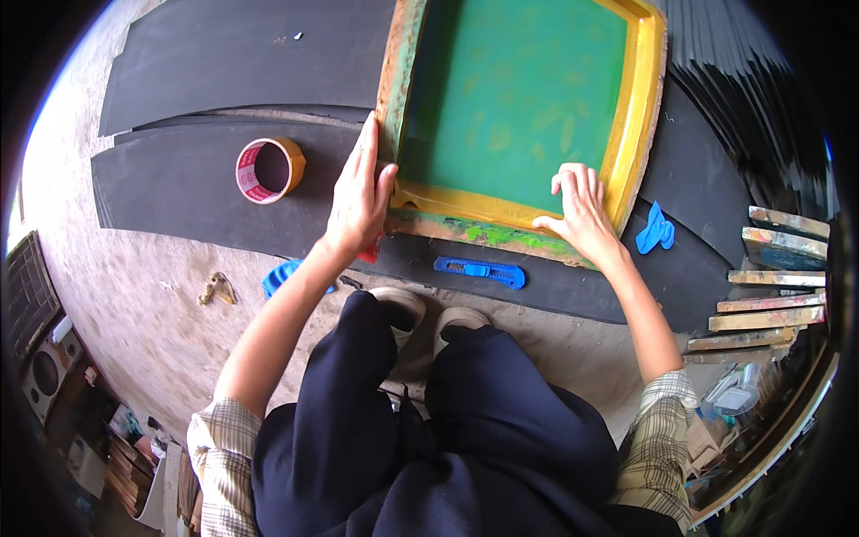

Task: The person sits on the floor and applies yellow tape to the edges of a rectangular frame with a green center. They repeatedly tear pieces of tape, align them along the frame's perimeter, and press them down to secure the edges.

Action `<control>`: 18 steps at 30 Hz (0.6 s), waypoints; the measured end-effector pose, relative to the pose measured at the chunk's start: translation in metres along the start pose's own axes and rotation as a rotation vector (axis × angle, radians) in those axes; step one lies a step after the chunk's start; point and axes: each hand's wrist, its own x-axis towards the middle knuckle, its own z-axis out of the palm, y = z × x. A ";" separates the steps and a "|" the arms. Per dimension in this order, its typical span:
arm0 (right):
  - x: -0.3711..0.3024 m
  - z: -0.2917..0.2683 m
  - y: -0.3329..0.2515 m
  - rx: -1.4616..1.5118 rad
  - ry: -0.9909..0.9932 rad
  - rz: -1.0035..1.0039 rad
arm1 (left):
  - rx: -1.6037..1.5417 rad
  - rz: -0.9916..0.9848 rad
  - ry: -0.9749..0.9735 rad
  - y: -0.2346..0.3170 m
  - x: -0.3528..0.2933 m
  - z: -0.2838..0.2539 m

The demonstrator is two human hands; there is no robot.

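A silk-screen frame [501, 234] lies on black sheets in front of me. Its mesh [514, 107] is coated green, and yellow-brown tape [633, 107] lines the inner edges at the right and near sides. My left hand [358, 192] rests along the frame's left outer side with fingers straight and the thumb apart. At the near right corner, my right hand [583, 215] touches the taped border, fingers bent and thumb spread away from them. Left of the frame stands a roll of brown tape [293, 168]. A blue utility knife [480, 271] lies just below the near edge.
Black sheets [188, 188] cover the floor under the frame. A crumpled blue piece [656, 229] lies at right, another blue item [284, 276] by my left forearm. Paint-stained frames [769, 300] stack at far right. My shoes [461, 320] are close to the sheets' near edge.
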 end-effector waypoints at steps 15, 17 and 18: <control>0.084 0.051 -0.078 0.048 0.225 -0.099 | -0.091 -0.014 0.006 0.003 0.014 -0.004; 0.092 0.049 -0.087 0.042 0.230 -0.113 | -0.121 -0.023 0.011 0.002 0.014 -0.005; 0.092 0.048 -0.087 0.047 0.216 -0.111 | -0.140 -0.028 0.016 0.001 0.015 -0.005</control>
